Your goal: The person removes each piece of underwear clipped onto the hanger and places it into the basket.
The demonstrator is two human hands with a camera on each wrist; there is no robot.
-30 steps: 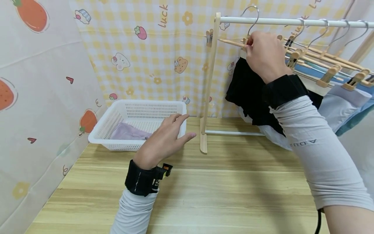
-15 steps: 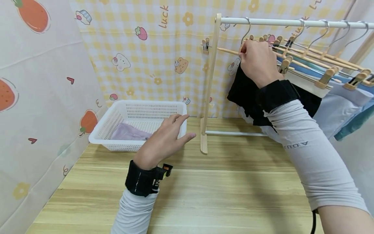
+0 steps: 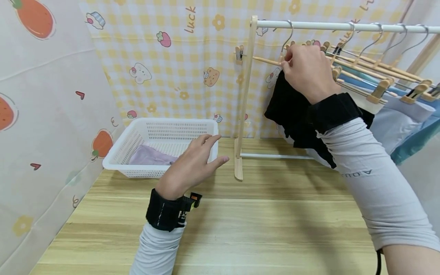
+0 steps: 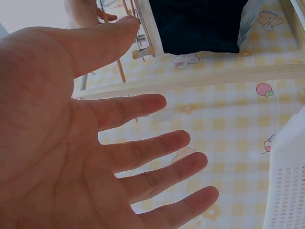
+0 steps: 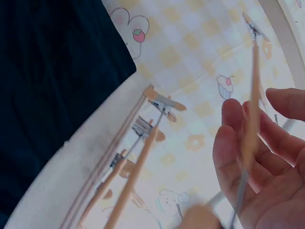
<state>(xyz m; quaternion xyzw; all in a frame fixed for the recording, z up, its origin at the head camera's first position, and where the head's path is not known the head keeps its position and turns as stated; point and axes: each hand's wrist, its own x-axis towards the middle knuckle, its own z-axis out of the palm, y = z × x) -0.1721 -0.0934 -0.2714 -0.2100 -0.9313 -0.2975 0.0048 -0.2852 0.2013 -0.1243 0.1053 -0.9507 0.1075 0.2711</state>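
Note:
In the head view, my right hand [image 3: 307, 72] is up at the middle of a wooden clip hanger [image 3: 266, 60] whose metal hook [image 3: 290, 32] sits over the rail. The right wrist view has that hanger [image 5: 254, 90] passing in front of loosely bent fingers [image 5: 233, 114], with the thumb apart from it. The clip [image 3: 239, 55] at its left end holds no cloth. Right behind hangs a black garment [image 3: 288, 107] with a white waistband [image 5: 81, 167], clipped to another hanger. My left hand [image 3: 190, 166], fingers spread, hovers at the right part of the white basket and touches nothing.
A white rail [image 3: 316, 25] on a wooden stand [image 3: 245, 91] carries several more hangers with blue and lilac clothes [image 3: 398, 114]. The perforated basket [image 3: 182, 122] contains a lilac cloth [image 3: 149, 156]. All stand on a wooden table [image 3: 240, 233] before patterned curtains.
The hanger's hook, above the rail a second ago, has come down onto it. My right hand lowered with it, then shifted slightly right. My left hand has stayed still.

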